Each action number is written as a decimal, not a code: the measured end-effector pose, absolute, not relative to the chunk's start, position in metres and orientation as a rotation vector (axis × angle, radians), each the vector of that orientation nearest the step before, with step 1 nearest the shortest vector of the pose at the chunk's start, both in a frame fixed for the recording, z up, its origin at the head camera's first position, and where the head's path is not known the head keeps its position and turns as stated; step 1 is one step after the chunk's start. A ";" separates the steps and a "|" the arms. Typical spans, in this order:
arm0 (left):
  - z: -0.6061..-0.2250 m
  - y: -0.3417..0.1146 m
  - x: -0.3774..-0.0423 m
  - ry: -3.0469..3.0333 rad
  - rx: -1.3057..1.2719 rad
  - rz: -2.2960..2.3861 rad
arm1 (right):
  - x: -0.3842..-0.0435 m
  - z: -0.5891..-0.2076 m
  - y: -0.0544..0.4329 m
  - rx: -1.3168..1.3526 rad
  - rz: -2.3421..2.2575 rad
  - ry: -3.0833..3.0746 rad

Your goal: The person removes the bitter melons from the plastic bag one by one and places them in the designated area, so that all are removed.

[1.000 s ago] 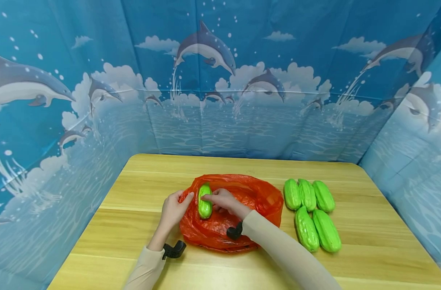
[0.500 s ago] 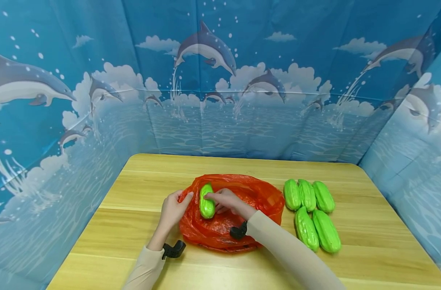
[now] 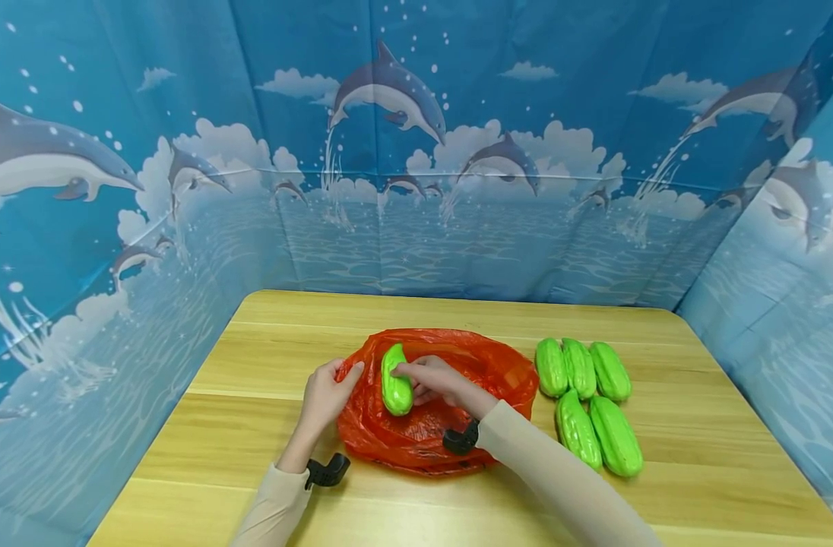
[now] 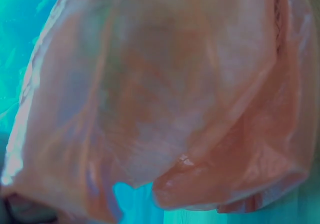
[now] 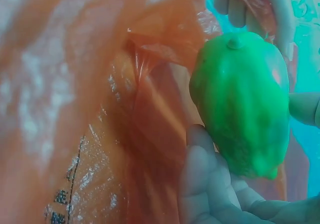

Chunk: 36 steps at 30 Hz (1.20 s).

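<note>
In the head view my right hand (image 3: 438,377) grips a green ribbed gourd (image 3: 396,389) over the mouth of a red plastic bag (image 3: 396,444). The right wrist view shows the same gourd (image 5: 242,109) end-on, with my thumb (image 5: 303,107) on one side and curled fingers on the other. My left hand (image 3: 326,393) pinches the bag's left rim between thumb and fingers. Crumpled bag film (image 4: 165,104) fills most of the left wrist view, and the left fingers are mostly hidden there.
Several more green gourds (image 3: 611,370) lie in two rows to the right of the bag on the wooden table (image 3: 266,425). A blue curtain printed with dolphins (image 3: 403,243) stands behind and at both sides. A black camera (image 3: 329,471) sits at the left wrist.
My right hand has drawn the gourd slightly to the right, away from the bag's left side, and the gourd has tilted a little. The left hand stays at the rim.
</note>
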<state>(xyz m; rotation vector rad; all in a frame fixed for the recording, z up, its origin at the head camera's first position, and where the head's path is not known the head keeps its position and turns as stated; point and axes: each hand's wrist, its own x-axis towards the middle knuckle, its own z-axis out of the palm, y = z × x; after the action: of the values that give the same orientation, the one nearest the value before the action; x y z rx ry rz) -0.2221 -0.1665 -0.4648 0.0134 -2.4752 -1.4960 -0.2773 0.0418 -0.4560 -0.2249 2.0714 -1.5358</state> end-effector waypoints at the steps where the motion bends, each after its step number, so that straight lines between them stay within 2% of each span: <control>1: -0.465 -0.167 -0.222 -2.476 0.015 -1.495 | -0.276 -0.455 0.042 -0.224 -1.537 2.073; 36: -0.465 -0.165 -0.222 -2.494 0.010 -1.468 | -0.253 -0.436 0.072 -0.184 -1.709 2.227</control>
<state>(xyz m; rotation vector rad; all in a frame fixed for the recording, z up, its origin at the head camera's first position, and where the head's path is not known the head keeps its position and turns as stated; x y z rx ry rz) -0.2218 -0.1654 -0.4654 0.0103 -2.4938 -1.4678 -0.2526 0.0718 -0.4356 -0.1838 2.2268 -1.7090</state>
